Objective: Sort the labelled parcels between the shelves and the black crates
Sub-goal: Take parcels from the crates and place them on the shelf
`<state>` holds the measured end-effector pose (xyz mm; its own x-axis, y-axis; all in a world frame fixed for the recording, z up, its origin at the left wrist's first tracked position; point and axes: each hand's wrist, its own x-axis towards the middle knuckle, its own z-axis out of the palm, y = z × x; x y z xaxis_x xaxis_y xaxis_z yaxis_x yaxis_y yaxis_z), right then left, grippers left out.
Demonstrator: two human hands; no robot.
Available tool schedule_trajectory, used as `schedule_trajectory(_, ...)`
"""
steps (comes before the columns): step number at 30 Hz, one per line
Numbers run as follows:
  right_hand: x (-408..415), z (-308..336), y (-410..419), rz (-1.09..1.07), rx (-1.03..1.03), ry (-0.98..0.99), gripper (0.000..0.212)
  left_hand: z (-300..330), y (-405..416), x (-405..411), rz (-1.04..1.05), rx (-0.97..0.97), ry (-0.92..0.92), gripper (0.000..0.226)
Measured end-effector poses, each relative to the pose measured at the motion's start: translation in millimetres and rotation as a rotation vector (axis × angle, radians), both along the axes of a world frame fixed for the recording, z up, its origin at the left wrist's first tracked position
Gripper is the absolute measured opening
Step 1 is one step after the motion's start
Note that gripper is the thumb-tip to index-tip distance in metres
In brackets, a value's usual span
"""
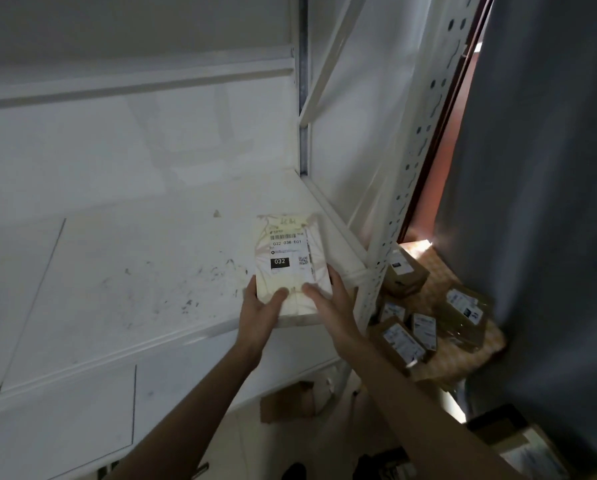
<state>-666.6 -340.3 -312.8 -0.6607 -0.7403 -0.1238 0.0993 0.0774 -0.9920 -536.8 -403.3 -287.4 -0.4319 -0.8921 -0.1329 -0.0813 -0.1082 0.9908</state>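
Two hands, one parcel, right end of the shelf

Both hands on a single cream parcel (290,263) lying flat on the white shelf (117,271), at its right end, near the slotted upright (387,244). Label faces up; "032" reads clearly in a black box, likely the sorting code.

Left hand (260,311) cups the near left corner, thumb on top, fingers closed round the edge. Right hand (328,301) mirrors it on the near right side, thumb across the top face. Both closed on the parcel, a light pinch rather than a clamp. The near edge overhangs the shelf lip slightly, so the hold looks meant to steady and slide it, not carry weight.

Label kept upward presumably so the code stays readable once shelved. Whether it is going in or coming out, cannot tell.

Beyond the upright, to the right and lower: several brown labelled parcels (404,337) in a loose pile on a patterned surface (442,362). More cardboard (286,401) on the floor under the shelf. No black crate clearly identifiable.
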Motion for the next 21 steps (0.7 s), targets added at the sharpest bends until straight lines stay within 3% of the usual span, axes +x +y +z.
schedule_trajectory(6, 22.1, -0.5, 43.3, -0.026, -0.036, 0.007, 0.064, 0.2, 37.9, 17.1, -0.034, -0.039, 0.012, 0.052)
schedule_trajectory(11, 42.0, -8.7, 100.9, -0.104, -0.076, 0.004, 0.052, -12.9, 79.3, 29.6, -0.146, -0.040, -0.008, 0.043)
schedule_trajectory(15, 63.0, -15.6, 142.6, -0.224, -0.061, 0.004, 0.068, -23.6, 107.1, 37.2, -0.275, -0.075, -0.046, 0.040)
schedule_trajectory(18, 80.1, -22.4, 177.0, -0.333, -0.078, -0.014, 0.060, -25.7, 125.9, 44.5, -0.391, -0.114, -0.055, 0.042)
schedule_trajectory(21, 106.5, -26.9, 208.2, -0.443, -0.052, -0.053, 0.071, -26.2, 146.4, 58.8, -0.498, -0.110, -0.079, 0.043)
